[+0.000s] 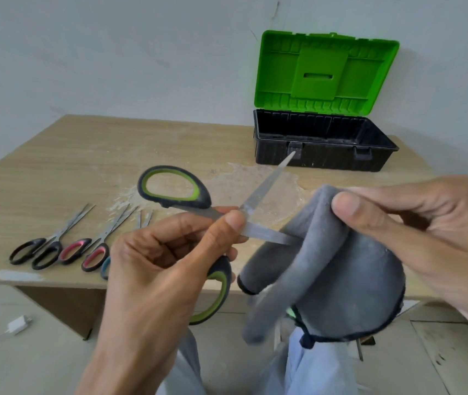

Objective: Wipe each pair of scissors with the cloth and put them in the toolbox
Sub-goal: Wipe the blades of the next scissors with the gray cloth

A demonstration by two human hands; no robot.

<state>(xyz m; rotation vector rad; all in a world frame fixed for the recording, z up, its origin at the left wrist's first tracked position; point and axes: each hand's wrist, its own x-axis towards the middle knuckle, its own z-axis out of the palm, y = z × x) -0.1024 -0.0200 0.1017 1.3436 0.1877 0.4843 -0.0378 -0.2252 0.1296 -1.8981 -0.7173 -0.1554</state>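
Green-handled scissors are splayed open, pinched at the pivot by the fingers of the left hand. The lower blade runs rightward into a fold of the grey cloth, which the right hand grips. Beyond both hands the open toolbox stands on the bench, and the way to it looks clear. Other scissors lie left of the fingers.
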